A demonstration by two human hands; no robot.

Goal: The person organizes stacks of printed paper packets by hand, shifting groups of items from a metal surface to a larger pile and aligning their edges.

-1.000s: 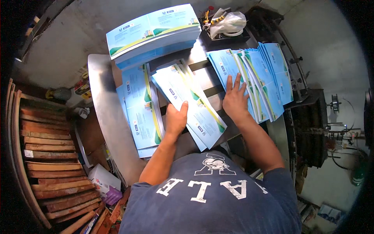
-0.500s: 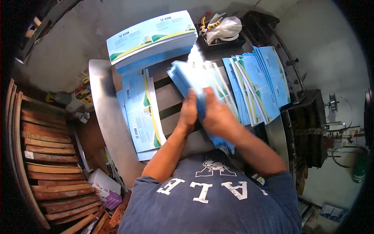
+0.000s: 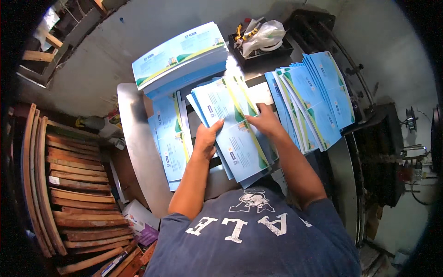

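A loose bundle of printed sheets [image 3: 224,107], light blue and white with a yellow-green band, lies between my hands above the metal table. My left hand [image 3: 206,140] grips its left edge, thumb on top and fingers underneath. On the opposite edge my right hand [image 3: 266,122] holds it, thumb over the top sheet. The bundle's edges are uneven, with lower sheets poking out. A flat pile of the same sheets [image 3: 171,138] rests left of my left hand. Right of my right hand lies a fanned-out pile [image 3: 307,94]. A tall stack [image 3: 182,50] stands at the back left.
A black tray [image 3: 270,57] at the back holds a white plastic bag [image 3: 264,38] and yellow-black handled tools. The metal table's rounded edge [image 3: 134,138] runs along the left. Beyond it stand a wooden slatted rack [image 3: 80,189] and a white-purple box [image 3: 142,221]. Dark machinery [image 3: 376,152] is at the right.
The bundle, earlier tilted up on edge and blurred between my hands, now lies flatter with its printed face up. My hands have moved apart to its opposite edges. The whole view has shifted slightly.
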